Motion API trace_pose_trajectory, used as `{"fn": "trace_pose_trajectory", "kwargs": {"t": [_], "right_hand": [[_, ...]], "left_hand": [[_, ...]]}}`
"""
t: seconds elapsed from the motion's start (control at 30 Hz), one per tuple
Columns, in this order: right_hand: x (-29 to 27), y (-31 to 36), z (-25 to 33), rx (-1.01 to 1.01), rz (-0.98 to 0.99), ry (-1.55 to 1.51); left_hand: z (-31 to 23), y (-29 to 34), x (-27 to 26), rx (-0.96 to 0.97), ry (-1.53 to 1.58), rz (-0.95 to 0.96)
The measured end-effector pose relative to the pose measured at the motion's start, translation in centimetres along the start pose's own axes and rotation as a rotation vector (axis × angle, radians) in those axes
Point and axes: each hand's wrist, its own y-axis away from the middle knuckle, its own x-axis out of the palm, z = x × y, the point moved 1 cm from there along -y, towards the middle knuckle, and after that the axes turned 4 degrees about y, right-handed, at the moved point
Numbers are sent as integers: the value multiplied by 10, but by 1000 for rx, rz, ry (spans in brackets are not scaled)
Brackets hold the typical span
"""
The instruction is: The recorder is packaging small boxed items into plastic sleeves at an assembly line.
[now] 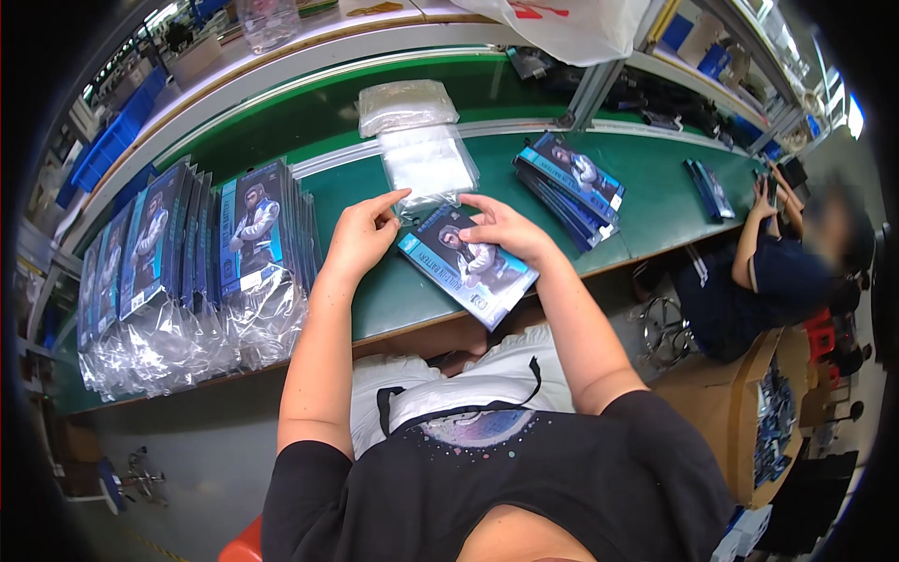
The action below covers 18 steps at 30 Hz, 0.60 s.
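My right hand (510, 229) grips a flat box (468, 267) with a blue, black and white front and a printed figure. The box is tilted over the front edge of the green table, its far end close to the mouth of a clear plastic bag (429, 169). The right index finger reaches the bag's near edge. At the bag's near left corner is my left hand (368, 229), index finger stretched out and the other fingers curled. Its thumb and index finger appear to take the bag's edge; the exact contact is hard to see. More clear bags (407, 106) lie stacked behind.
Bagged boxes (251, 225) stand in rows at the left. A fanned pile of unbagged boxes (571, 187) lies at the right, with further boxes (710, 190) beyond. A co-worker (768, 272) sits far right, near a cardboard carton (740, 403). A shelf (328, 42) runs along the back.
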Motion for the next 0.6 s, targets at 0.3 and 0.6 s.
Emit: {"fn": "trace_pose_trajectory", "kwargs": {"t": [0.3,0.6], "right_hand": [[23,3,-10,-172,-114,-184],[39,32,-12,-61,-315,-133]], "left_hand": [[-13,4,2,-7,-274,8],[-29,35,22,306,-431,-10]]}}
